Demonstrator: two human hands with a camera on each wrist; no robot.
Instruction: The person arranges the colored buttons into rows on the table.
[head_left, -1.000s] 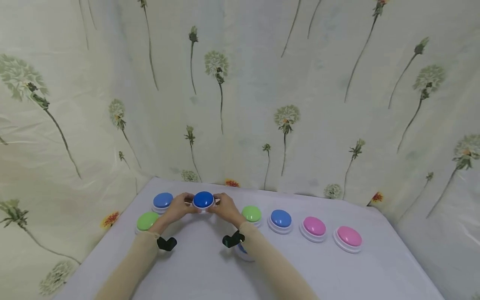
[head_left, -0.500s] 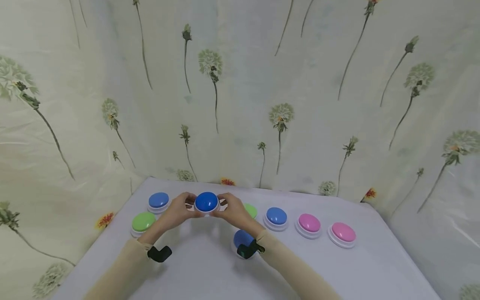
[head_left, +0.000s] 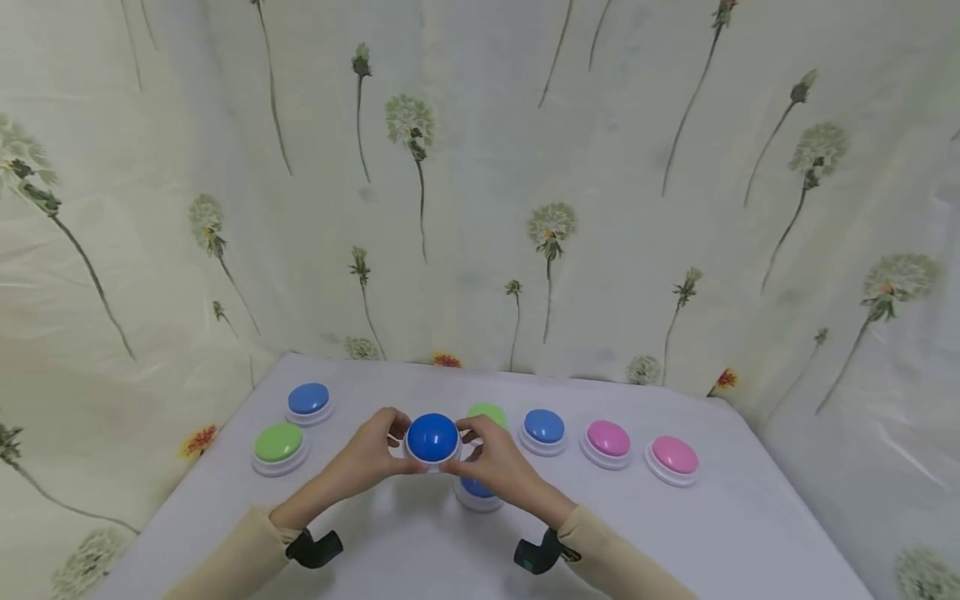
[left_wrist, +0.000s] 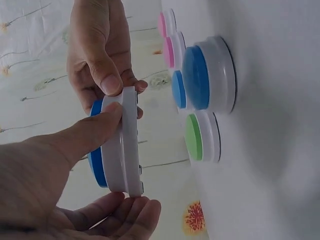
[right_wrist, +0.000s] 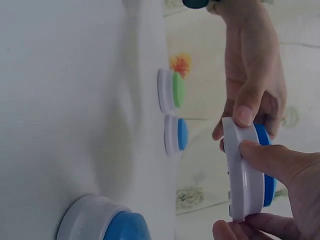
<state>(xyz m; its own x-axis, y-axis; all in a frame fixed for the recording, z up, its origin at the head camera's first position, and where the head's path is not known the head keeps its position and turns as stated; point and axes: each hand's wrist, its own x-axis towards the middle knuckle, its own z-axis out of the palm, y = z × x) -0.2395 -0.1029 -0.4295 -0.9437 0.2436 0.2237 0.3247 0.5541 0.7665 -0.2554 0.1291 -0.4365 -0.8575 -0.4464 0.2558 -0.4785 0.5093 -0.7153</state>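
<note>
In the head view, I hold a glossy deep-blue domed button on a round white base (head_left: 432, 437) above the white-covered table (head_left: 405, 550), dome up and leaning toward me. My left hand (head_left: 372, 450) and my right hand (head_left: 501, 460) are clamped on that base from opposite sides, thumbs at the near edge. A blue push-button (head_left: 477, 493) on a white base stands partly hidden behind my right hand, and a lime-green push-button (head_left: 487, 414) shows just past its fingers. Farther right stand a mid-blue push-button (head_left: 543, 427), a pink push-button (head_left: 608, 439) and an outermost pink button (head_left: 674, 456). On my left stand a sky-blue push-button (head_left: 308, 400) and, nearer, a round green button (head_left: 277, 443).

In the left wrist view, the held button appears edge-on, apart from the table, with small dark feet (left_wrist: 141, 171) on its underside. My left thumb presses the base wall, the fingers curl at its far end, and my right thumb lies just beside my left.

In the right wrist view, my right thumb presses the white wall and my right fingers bend around the rim; my left hand pinches the opposite end.
</note>
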